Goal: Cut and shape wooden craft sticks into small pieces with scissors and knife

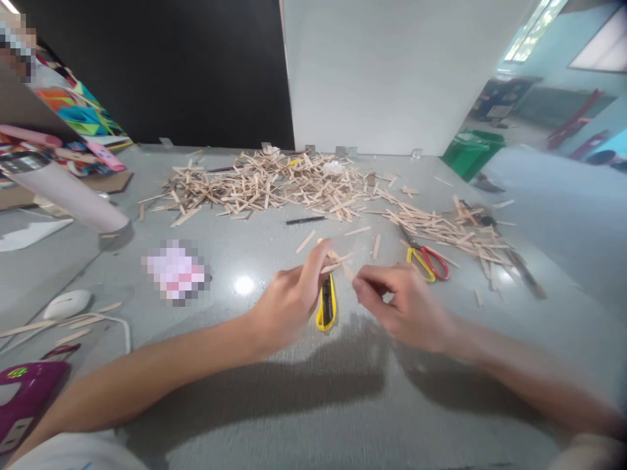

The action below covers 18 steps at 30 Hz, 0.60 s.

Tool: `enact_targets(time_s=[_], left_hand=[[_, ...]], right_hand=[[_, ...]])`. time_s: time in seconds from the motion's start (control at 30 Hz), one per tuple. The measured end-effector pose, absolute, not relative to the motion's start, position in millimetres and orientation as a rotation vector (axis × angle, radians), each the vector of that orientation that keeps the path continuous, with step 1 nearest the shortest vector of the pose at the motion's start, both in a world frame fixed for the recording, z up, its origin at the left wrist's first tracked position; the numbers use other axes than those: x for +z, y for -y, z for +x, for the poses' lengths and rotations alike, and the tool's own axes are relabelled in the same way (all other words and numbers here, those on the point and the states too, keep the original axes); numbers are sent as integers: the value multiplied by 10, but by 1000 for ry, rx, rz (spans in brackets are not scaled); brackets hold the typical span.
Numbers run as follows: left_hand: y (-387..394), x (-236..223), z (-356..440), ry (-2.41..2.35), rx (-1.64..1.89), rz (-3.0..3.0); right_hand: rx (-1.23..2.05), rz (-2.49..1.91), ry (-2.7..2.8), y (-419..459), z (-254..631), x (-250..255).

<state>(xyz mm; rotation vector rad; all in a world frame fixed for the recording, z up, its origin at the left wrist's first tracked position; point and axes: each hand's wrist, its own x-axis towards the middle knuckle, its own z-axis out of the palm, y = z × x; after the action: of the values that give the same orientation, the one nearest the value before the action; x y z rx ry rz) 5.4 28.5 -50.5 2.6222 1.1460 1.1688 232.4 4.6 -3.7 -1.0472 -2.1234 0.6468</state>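
My left hand (287, 300) is closed around thin wooden sticks (339, 262) whose ends stick out past the fingertips. Close by on the right, my right hand (409, 303) pinches the tip of a small pale wooden piece (349, 271), blurred by motion. Beneath the left fingertips a yellow and black utility knife (326, 307) lies on the grey table (274, 405), its upper end hidden by the hand. Red and yellow scissors (425, 261) rest just beyond my right hand. A few loose sticks (306, 241) and a black strip (305, 220) lie ahead of the hands.
A wide heap of wooden sticks (264, 186) runs along the back, with another pile (441, 228) at right. At left are a tumbler (73, 189), a white mouse (67, 304) and a purple device (29, 398). A black and white panel (382, 78) stands behind; a green bin (473, 153) is beyond.
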Motion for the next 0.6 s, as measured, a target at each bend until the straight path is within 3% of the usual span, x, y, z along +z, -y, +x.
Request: enact_targets(time_s=[0.17, 0.4, 0.6], left_hand=[[-394, -451, -31, -1201, 1182, 2649], [-376, -58, -34, -1140, 1198, 2255], [-402, -73, 25, -1088, 1114, 1882]], right_hand=[[673, -1017, 2155, 68, 2312, -15], [594, -1038, 2149, 73, 2339, 49], [479, -1109, 2140, 3, 2350, 0]])
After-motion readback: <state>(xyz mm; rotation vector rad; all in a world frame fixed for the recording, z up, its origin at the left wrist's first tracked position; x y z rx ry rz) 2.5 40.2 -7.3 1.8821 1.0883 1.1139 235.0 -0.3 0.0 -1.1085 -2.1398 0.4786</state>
